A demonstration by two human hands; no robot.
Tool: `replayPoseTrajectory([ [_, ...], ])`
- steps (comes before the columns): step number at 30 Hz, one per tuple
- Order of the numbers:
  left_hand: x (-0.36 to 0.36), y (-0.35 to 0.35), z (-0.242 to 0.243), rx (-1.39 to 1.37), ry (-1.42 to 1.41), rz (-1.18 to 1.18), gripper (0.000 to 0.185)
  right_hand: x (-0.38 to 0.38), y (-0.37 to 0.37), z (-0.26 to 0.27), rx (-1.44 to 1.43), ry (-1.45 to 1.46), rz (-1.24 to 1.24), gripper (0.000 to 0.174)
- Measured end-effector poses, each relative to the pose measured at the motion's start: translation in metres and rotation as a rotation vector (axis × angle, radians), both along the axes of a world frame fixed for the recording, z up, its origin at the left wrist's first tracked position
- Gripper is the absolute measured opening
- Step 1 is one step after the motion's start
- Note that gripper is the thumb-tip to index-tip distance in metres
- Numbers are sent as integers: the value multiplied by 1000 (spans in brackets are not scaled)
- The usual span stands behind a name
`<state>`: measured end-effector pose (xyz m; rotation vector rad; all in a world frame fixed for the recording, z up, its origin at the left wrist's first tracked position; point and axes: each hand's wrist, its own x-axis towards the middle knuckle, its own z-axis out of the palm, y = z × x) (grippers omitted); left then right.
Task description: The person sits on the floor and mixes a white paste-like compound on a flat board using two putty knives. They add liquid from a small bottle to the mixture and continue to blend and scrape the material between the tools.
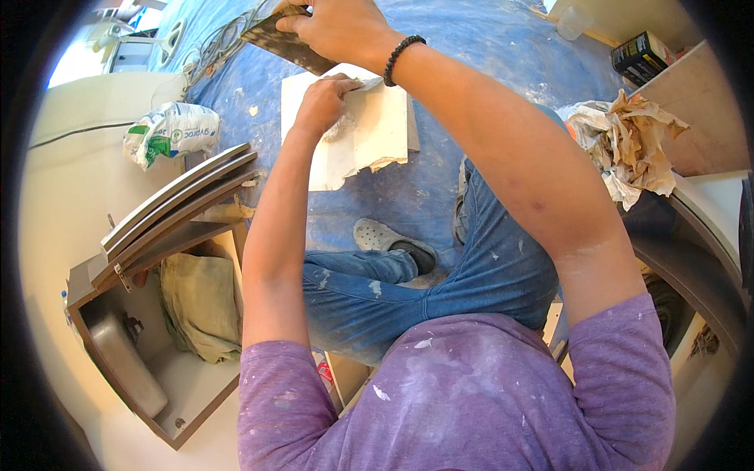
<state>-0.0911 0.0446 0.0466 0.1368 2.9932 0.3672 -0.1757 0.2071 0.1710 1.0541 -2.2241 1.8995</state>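
My right hand (339, 29), with a black beaded bracelet at the wrist, holds a dark, mottled flat panel (285, 38) tilted at the top of the view. Below it, my left hand (326, 101) is closed on a whitish, thin item (366, 82), partly hidden, whose kind I cannot tell. That hand is over a cream-coloured board (359, 150) with a broken near edge, lying on the blue floor sheet (247, 126). A patch of white powder or crumbs (337, 130) lies on the board near my left wrist.
On the left, a plaster bag (179, 132) stands near stacked panels (182, 197) and an open cabinet (162, 406) holding folded cloth (200, 300). Crumpled brown paper (639, 138) is at the right, a black box (641, 57) beyond it. Coiled cable (227, 44) lies at upper left.
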Motion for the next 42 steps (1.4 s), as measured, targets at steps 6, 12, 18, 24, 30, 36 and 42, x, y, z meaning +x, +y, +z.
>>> replayPoseTrajectory([
  [6, 4, -5, -5, -1, -36, -238, 40, 0, 5, 2, -16, 42, -21, 24],
  [12, 4, -22, -1, -124, -181, -266, 40, -3, 1, 0, -5, -5, -13, 24],
  [18, 27, -54, -3, -76, -170, -190, 40, -4, 3, 3, 6, -28, -10, 24],
  [24, 47, -61, 5, 25, 0, -67, 40, -4, -2, 0, -22, -10, 2, 24],
  [30, 73, -64, 9, 269, 166, 456, 32, -2, -7, -2, 9, 35, -31, 25],
  [36, 114, -31, -18, 1183, 263, 1251, 40, -4, -7, -9, -6, 103, -75, 26],
  [42, 170, -2, -69, 1702, 304, 1773, 47, 11, -10, 6, -49, 20, 48, 25],
])
